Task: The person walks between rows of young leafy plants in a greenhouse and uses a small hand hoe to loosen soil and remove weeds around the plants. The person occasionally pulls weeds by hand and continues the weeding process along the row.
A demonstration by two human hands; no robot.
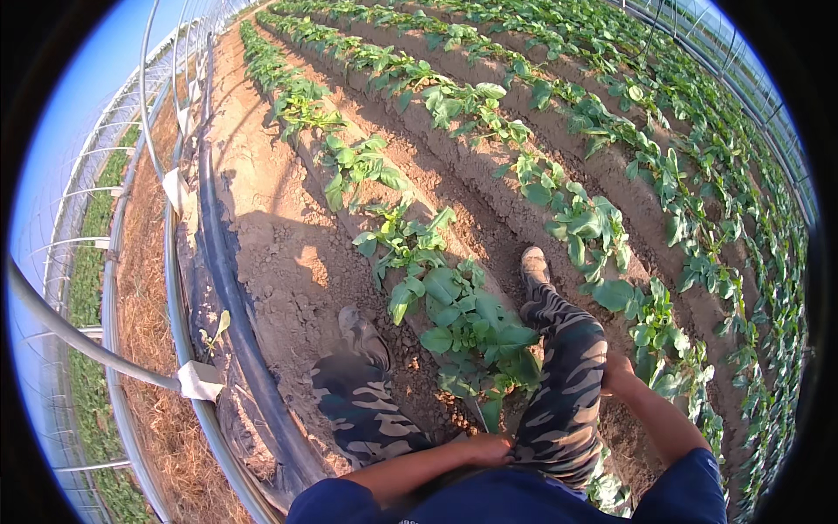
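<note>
My left hand (491,450) is low between my legs, against the inner side of my right trouser leg (566,367). Its fingers are curled, and I cannot tell whether they hold anything. A thin pale strip (481,416) shows just above it among the leaves, too small to name. My right hand (615,373) rests at the outer side of the same camouflage trouser leg, its fingers partly hidden behind the cloth. A broad-leaved green crop plant (481,321) grows on the ridge between my feet. My left shoe (360,331) and right shoe (535,265) stand on soil either side.
Planted ridges (452,105) run away ahead and to the right, with bare furrows between. On the left lie a black hose (226,281) and a metal rail (175,281). A curved hoop pipe (91,347) meets the rail at a white wrapped joint (200,380).
</note>
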